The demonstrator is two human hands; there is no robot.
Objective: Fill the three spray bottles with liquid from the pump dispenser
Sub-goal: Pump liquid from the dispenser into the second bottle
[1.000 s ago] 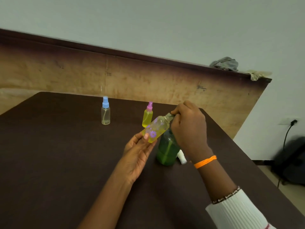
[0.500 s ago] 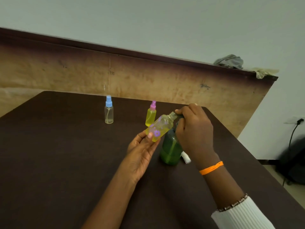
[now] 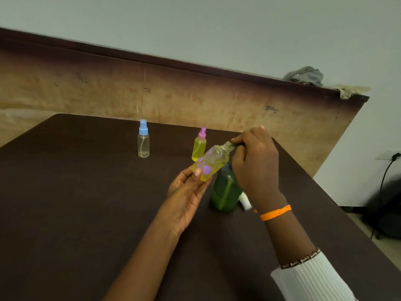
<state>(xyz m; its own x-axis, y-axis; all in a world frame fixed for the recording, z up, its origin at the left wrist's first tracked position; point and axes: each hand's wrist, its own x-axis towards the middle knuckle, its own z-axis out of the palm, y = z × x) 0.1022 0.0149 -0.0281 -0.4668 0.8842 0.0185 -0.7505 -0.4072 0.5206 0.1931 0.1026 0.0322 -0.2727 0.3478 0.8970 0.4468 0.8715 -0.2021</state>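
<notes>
- Blue-capped bottle (image 3: 143, 141) stands upright at the far left of the table (image 3: 65, 203), well apart from both hands, and looks nearly empty.
- Pink-capped bottle (image 3: 199, 146) stands upright just behind the held one, yellow inside.
- Left hand (image 3: 186, 192) holds the flowered bottle (image 3: 211, 162) by its base, fingertips pinching it; its long axis tilts up and to the right, open neck toward the right hand.
- Dispenser (image 3: 225, 190), green, stands on the table right below that neck, between the hands.
- Right hand (image 3: 256, 161) curls over the dispenser's top, fingers pressed together around the pump head; the spout looks to meet the neck, though the join is blurred.
- A white cap (image 3: 245, 200) lies beside the dispenser, by the right wrist.
</notes>
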